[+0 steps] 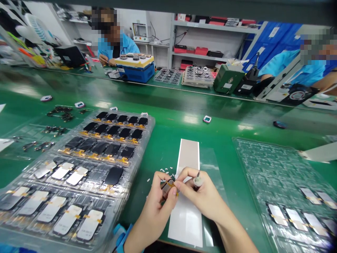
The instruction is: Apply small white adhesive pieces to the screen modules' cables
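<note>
green tabletop (173, 130). panel (165, 189) sat above it, by the strip's (189, 154) left edge. left hand (157, 205) gripped the panel; right hand (202, 195) held a tool (198, 180), fingertips at the orange flex (171, 183). risks: hard tug could've torn the flex; stray white bits (165, 171) could've stuck on.

1. Bench (171, 128): green and glossy.
2. On its left: a large tray (139, 151), clear plastic (31, 131) just beside it.
3. In the middle: a strip (185, 225) and a clear sheet (212, 165), overlapping, with white bits (162, 170) just left of the strip.
4. Right: a second tray (273, 165).
5. Farther back: small devices (207, 119), loosely spaced.
</note>
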### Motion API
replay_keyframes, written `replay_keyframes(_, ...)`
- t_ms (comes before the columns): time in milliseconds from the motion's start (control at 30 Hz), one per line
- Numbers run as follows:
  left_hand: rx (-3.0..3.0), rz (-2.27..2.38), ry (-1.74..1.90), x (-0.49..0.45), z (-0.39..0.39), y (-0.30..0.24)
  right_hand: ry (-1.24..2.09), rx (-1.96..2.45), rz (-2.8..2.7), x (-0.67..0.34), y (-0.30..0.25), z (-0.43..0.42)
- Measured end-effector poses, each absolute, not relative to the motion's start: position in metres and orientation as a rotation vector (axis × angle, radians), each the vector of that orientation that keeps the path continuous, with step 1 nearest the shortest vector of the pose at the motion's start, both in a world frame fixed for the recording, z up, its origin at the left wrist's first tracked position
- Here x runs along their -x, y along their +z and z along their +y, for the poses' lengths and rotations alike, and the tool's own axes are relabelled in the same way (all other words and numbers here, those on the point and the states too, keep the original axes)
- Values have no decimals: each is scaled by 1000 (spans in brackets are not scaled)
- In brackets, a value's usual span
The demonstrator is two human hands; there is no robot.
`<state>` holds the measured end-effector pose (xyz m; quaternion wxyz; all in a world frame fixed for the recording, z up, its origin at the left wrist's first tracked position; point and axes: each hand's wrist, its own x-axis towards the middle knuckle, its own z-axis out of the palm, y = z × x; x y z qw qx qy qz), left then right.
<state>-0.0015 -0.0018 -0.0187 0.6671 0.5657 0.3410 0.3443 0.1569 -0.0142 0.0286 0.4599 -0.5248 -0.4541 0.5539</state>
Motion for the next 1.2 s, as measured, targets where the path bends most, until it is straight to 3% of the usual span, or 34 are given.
replay_keyframes(300,-1319,814,821,0,0,-15,1182,1284,-1191,-160,35,-13)
replay_keyframes(567,-1687,793,611,-2,-3,4,586,1462,-1067,-197,39,-42)
replay_keyframes(833,-2369,753,558,-15,4,3,753,1474,-882,-188,-16,-26)
replay_keyframes(1200,-2504,748,544,-21,5,-3,811,1439,-764,-183,-21,-25)
